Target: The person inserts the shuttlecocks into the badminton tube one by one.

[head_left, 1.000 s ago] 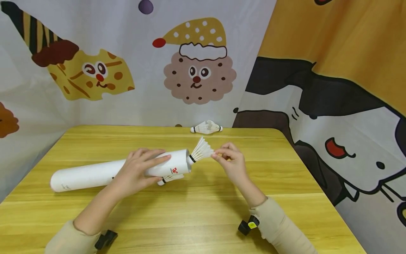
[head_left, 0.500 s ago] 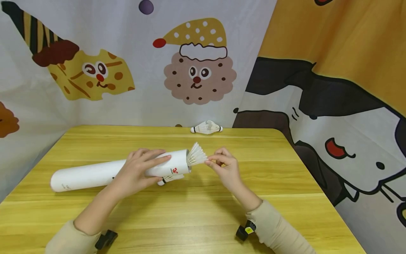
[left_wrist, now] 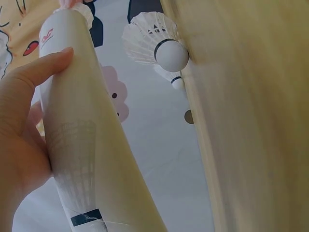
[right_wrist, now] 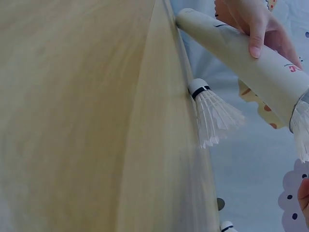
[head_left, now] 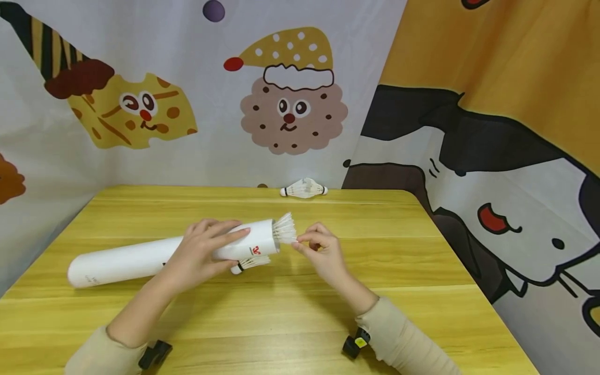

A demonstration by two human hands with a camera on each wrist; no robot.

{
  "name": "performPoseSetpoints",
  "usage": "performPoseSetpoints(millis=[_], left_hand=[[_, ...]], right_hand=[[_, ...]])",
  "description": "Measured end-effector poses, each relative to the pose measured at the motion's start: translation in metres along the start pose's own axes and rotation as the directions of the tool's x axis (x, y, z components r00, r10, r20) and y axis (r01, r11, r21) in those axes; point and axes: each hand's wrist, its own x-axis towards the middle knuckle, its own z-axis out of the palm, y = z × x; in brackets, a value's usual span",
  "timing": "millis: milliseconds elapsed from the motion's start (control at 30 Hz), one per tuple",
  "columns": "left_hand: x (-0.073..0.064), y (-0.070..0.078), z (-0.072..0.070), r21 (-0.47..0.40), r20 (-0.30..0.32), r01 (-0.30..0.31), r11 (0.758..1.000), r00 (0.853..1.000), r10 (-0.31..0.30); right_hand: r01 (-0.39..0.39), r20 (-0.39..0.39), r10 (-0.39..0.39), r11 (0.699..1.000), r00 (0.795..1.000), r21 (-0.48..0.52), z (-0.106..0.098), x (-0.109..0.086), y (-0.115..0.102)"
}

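Note:
A long white shuttlecock tube (head_left: 124, 260) slants over the table, its mouth to the right and raised. My left hand (head_left: 201, 252) grips it near that mouth, thumb and fingers round its sides. Feathers of a shuttlecock (head_left: 284, 229) stick out of the mouth; its cork is hidden inside. Thumb and forefinger of my right hand (head_left: 323, 250) pinch the feather edge. Below the tube, a second shuttlecock (head_left: 253, 263) lies on the table, partly covered in the head view; the right wrist view shows this lying shuttlecock (right_wrist: 212, 111) whole.
Two shuttlecocks (head_left: 303, 188) lie skirt to skirt at the table's back edge. Behind the wooden table (head_left: 290, 333) hangs a cartoon-print curtain (head_left: 211, 161). Each wrist carries a small black camera (head_left: 155, 355).
My right hand has moved left, and the pinched shuttlecock has gone cork first into the tube's mouth until only feathers show. My left hand keeps its grip on the tube.

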Motion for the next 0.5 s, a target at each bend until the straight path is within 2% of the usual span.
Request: performPoseSetpoints(millis=[233, 500], left_hand=[[0.001, 0.002, 0.001, -0.017, 0.002, -0.015, 1.0, 1.0, 0.015], [0.001, 0.003, -0.001, -0.01, -0.018, 0.001, 1.0, 1.0, -0.001]], right_hand=[[0.034, 0.088, -0.035, 0.999, 0.995, 0.02, 0.01, -0.001, -0.004], [-0.003, 0.074, 0.002, 1.0, 0.997, 0.004, 0.016, 0.005, -0.007]])
